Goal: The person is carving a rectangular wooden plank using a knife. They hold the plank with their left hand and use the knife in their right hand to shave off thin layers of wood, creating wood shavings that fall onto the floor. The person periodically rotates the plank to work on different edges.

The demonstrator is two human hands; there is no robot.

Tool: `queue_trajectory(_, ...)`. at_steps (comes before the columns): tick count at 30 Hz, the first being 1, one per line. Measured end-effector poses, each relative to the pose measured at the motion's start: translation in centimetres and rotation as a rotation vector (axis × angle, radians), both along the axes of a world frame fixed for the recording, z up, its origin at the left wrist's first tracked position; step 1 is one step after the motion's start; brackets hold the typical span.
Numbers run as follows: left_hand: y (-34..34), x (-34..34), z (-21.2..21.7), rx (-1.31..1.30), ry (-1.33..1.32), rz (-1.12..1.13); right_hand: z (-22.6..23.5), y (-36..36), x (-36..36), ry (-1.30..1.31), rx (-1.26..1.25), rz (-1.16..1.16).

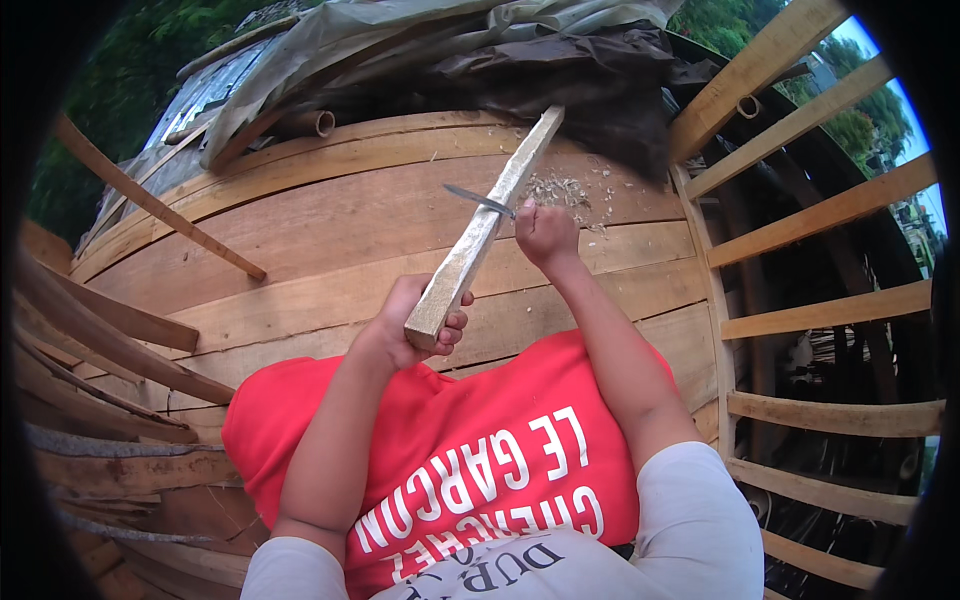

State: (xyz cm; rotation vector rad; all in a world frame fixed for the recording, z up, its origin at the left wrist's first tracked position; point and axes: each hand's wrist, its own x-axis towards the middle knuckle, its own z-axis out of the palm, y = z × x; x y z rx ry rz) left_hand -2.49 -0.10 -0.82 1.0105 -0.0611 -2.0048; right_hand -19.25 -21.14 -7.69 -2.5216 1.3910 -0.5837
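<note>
A long, square-edged wooden stick (474, 245) slants away from me, its near end raised above my lap and its far end by the dark sheet. My left hand (405, 318) wraps round the stick close to its near end, fingers curling from beneath. In my closed right hand (547, 233) is a knife (478, 199), its grey blade lying across the stick about midway and pointing left. The knife's handle is hidden inside my fist. Pale, freshly cut faces run along the stick's upper side.
Wood shavings (560, 192) lie on the plank floor (330, 240) beyond my right hand. A wooden slatted railing (825, 315) rises at the right. Dark plastic sheeting (590, 85) covers the far edge. Loose planks (120, 320) stand at the left. Red cloth (480, 420) covers my lap.
</note>
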Motion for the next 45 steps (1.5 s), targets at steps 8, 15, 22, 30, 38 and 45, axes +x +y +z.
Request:
queue_trajectory(8, 1.3, 3.4, -2.0, -0.026, 0.15, 0.027, 1.7, 5.8, 3.7, -0.066, 0.051, 0.201)
queue_trajectory(15, 0.4, 0.1, 0.5, -0.002, -0.03, -0.03, -2.1, -2.1, -0.3, -0.095, -0.041, -0.157)
queue_trajectory(22, 1.0, 2.3, -0.9, 0.012, -0.009, 0.03, 1.2, 4.2, 2.1, 0.007, 0.038, 0.287)
queue_trajectory(30, 0.8, 3.1, -0.8, -0.016, 0.051, -0.006, 0.1, 4.2, 3.1, -0.131, 0.055, -0.078)
queue_trajectory(38, 0.2, 1.5, 0.1, -0.005, 0.034, -0.007, -0.6, -0.7, 0.8, -0.142, -0.135, 0.035)
queue_trajectory(45, 1.3, 3.2, -0.9, -0.03, -0.144, 0.008, 1.4, 6.1, 3.9, -0.062, -0.013, 0.197)
